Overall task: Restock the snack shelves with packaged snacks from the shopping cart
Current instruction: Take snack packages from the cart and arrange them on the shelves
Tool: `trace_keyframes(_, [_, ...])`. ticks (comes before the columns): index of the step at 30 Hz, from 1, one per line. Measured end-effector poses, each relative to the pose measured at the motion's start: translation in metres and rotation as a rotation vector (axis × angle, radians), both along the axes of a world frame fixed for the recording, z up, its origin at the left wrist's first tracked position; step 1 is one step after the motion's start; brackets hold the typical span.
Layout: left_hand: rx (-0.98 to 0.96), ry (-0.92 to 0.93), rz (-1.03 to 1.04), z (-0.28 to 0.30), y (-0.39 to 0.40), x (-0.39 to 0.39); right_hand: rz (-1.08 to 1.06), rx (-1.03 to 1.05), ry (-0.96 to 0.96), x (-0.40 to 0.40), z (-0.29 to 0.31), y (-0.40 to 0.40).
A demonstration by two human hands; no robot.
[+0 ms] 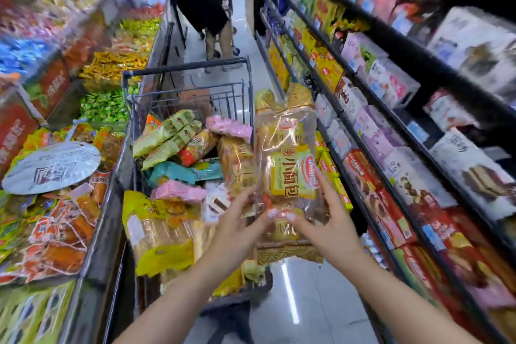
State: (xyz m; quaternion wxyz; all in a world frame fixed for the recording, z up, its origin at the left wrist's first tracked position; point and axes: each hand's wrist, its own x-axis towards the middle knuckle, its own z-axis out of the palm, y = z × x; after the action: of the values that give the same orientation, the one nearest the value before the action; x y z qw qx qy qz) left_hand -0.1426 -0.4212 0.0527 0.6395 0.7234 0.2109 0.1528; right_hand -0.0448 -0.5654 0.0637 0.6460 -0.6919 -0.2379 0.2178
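Left hand (pixel 237 220) and right hand (pixel 321 220), fingers curled around a crinkly clear-plastic bread bag (pixel 287 165) above the wire cart (pixel 190 70).

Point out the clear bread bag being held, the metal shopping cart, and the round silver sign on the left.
Clear plastic bread bag with yellow label (pixel 289 165), head view, on its label.
Grey metal shopping cart (pixel 190 66), head view, far top rail.
Round silver sign (pixel 51 166), head view, its centre.
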Motion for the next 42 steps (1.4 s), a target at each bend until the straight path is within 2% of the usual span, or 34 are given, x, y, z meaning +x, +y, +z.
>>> trace_keyframes(3, [0.14, 0.029, -0.078, 0.019, -0.025, 0.01, -0.084, 0.009, -0.073, -0.005, 0.017, -0.042])
trace_keyframes(8, [-0.075, -0.067, -0.227, 0.046, -0.062, 0.035, -0.198, 0.028, -0.106, -0.017, 0.041, -0.095])
trace_keyframes(15, [-0.293, -0.015, -0.446, 0.058, -0.087, 0.068, -0.339, -0.08, -0.241, -0.037, 0.054, -0.137])
trace_keyframes(20, [-0.313, -0.082, -0.509, 0.065, -0.101, 0.076, -0.499, -0.108, -0.122, -0.059, 0.064, -0.151])
trace_keyframes(25, [-0.411, -0.17, -0.464, 0.083, -0.118, 0.078, -0.86, -0.209, -0.061, -0.09, 0.061, -0.16])
trace_keyframes(30, [-0.43, -0.239, -0.548, 0.103, -0.141, 0.072, -1.058, 0.038, 0.064, -0.117, 0.069, -0.161])
trace_keyframes(36, [-0.335, -0.27, -0.941, 0.12, -0.188, 0.046, -1.366, 0.143, -0.041, -0.17, 0.09, -0.171])
trace_keyframes(42, [-0.312, -0.37, -1.13, 0.149, -0.229, 0.012, -1.641, 0.145, -0.162, -0.233, 0.103, -0.205])
